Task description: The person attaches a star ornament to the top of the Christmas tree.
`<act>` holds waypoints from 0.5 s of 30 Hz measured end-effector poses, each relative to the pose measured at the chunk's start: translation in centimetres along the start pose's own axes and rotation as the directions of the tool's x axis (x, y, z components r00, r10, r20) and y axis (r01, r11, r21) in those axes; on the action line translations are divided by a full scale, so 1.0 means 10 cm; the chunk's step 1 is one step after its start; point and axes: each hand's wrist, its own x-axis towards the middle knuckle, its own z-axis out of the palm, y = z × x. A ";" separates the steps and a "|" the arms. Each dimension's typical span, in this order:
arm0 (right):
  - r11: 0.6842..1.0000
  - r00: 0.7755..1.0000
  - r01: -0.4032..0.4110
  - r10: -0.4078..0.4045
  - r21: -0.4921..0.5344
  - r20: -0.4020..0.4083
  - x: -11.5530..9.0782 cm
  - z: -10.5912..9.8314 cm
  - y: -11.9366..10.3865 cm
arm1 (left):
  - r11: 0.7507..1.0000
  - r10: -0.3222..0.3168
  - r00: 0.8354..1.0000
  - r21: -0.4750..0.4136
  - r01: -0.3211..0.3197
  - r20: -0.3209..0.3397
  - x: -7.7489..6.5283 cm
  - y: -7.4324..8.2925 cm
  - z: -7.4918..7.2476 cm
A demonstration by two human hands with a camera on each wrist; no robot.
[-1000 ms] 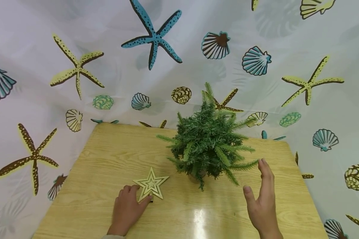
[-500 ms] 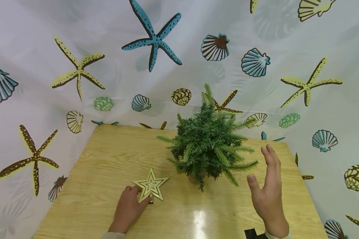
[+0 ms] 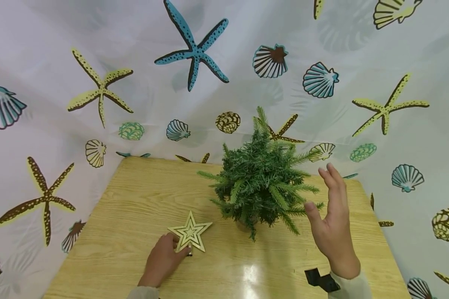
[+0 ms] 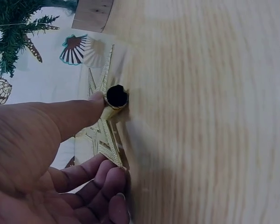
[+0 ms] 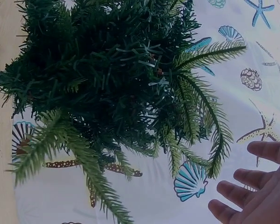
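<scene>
A gold star tree topper [image 3: 190, 233], with cut-out outlines and a short hollow tube [image 4: 116, 96] at its base, is at the table's left front. My left hand [image 3: 164, 258] grips its near lower side. In the left wrist view the thumb lies by the tube and the fingers curl at one star point. A small artificial Christmas tree [image 3: 262, 178] with lighter green tips stands upright mid-table. My right hand [image 3: 333, 220] is raised beside its right branches, fingers spread and fairly straight, holding nothing. In the right wrist view its fingers [image 5: 245, 186] are apart from the foliage.
The light wooden table [image 3: 146, 187] has its back edge against a white curtain [image 3: 224, 25] printed with starfish and shells. A wooden tree base [image 4: 93, 14] shows in the left wrist view. A black strap piece [image 3: 321, 280] is by the right wrist.
My right hand has risen and moved slightly right, bringing its wrist and sleeve into view. The left hand keeps its grip on the star, which stays almost in place.
</scene>
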 end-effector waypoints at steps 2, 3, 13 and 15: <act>1.000 1.000 0.001 -0.001 0.003 0.006 0.03 0.01 0.00 | 1.000 -0.007 1.000 0.005 0.007 0.009 0.01 0.00 0.00; 1.000 1.000 0.003 -0.003 0.000 0.005 0.04 0.02 0.00 | 1.000 -0.006 1.000 0.008 0.006 0.011 0.01 0.00 0.00; 0.997 0.999 0.053 -0.054 -0.062 -0.010 0.21 0.08 -0.04 | 0.999 0.031 0.999 -0.022 -0.031 0.022 0.04 0.00 -0.02; 0.996 0.998 0.064 -0.064 -0.063 -0.005 0.26 0.08 -0.05 | 0.999 0.036 0.999 -0.032 -0.035 0.029 0.04 0.00 -0.02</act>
